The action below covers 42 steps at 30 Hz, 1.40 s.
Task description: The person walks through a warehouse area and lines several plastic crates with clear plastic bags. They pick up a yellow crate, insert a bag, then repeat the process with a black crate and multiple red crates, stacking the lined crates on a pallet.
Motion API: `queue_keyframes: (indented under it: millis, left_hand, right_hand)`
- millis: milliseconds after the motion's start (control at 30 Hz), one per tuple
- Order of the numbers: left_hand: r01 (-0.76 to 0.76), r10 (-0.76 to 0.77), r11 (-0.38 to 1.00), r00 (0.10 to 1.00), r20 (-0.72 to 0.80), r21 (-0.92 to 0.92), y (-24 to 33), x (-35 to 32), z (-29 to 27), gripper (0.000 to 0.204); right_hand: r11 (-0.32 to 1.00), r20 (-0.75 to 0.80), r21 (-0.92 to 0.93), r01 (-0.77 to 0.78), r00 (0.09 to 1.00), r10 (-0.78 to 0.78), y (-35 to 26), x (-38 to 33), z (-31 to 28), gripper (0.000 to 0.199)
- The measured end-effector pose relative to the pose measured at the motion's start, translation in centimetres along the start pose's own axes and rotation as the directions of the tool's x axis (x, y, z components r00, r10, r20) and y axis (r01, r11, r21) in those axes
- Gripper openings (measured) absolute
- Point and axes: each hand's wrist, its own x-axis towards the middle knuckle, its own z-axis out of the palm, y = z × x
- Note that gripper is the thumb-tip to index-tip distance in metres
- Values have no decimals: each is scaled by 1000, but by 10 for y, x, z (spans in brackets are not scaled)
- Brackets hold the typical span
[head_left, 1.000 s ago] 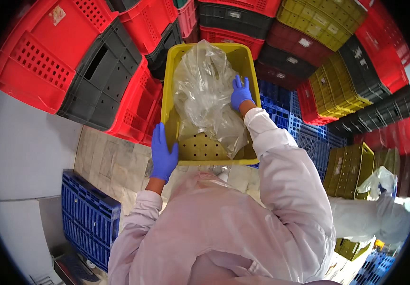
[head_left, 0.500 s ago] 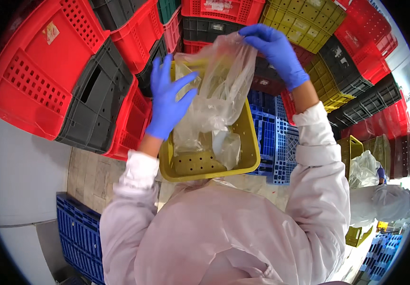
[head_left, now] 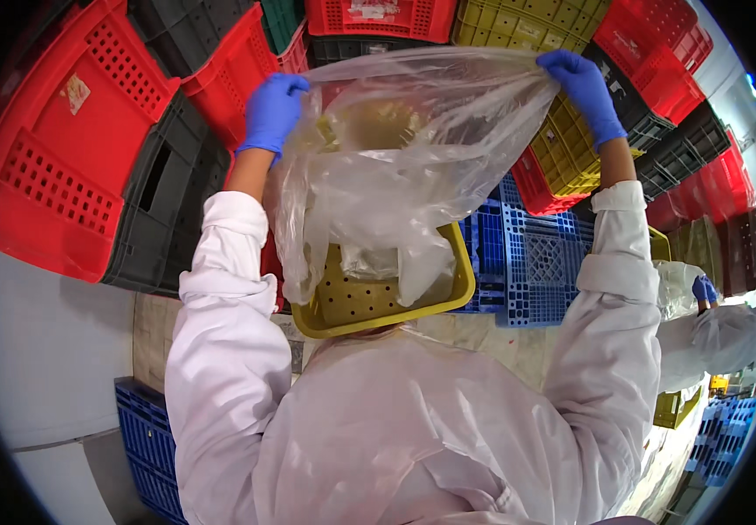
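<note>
While both gloved hands are raised and spread well apart, a clear plastic bag is stretched between them, its upper edge running almost straight from one to the other. At the bag's upper left corner, the left hand has its fingers curled in against the film; their tips are partly hidden, but they appear closed on it with little gap. At the upper right corner, the right hand pinches the film between thumb and fingers, the plastic gathering into creases that fan out from the grip. The bag thus lies directly between the two sets of fingers and hangs below them, its crumpled lower folds drooping over a yellow crate. The crate's near end shows a floor dotted with round holes, while its far part is seen only through the film. Just right of the crate is a blue pallet. Left of the left arm, a red crate rests beside a dark grey crate. Farther off at the right, a co-worker's gloved hand is near more clear plastic.
</note>
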Motion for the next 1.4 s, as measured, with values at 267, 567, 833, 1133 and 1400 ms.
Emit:
queue_keyframes:
  millis: [267, 567, 833, 1133, 1400]
  left_hand:
    - [-253, 240, 967, 950, -198, -42, 53, 14, -76, 22]
    - [-293, 316, 949, 891, -326, 118, 137, -20, -77, 29]
    - [-204, 106, 878, 965, 241, 433, 71, -205, 33, 51]
    - [280, -287, 958, 924, -252, -64, -68, -103, -122, 39]
    - [187, -169, 974, 976, -138, 130, -67, -98, -77, 62]
  right_hand:
    - [930, -209, -288, 231, 932, -296, -41, 4, 49, 39]
    - [980, 122, -74, 184, 977, -174, -162, 35, 194, 33]
    - [993, -141, -80, 90, 985, -101, -135, 93, 144, 26]
    - [802, 366, 580, -141, 925, -101, -110, 30, 72, 15]
    - [942, 235, -286, 177, 966, -110, 7, 5, 95, 29]
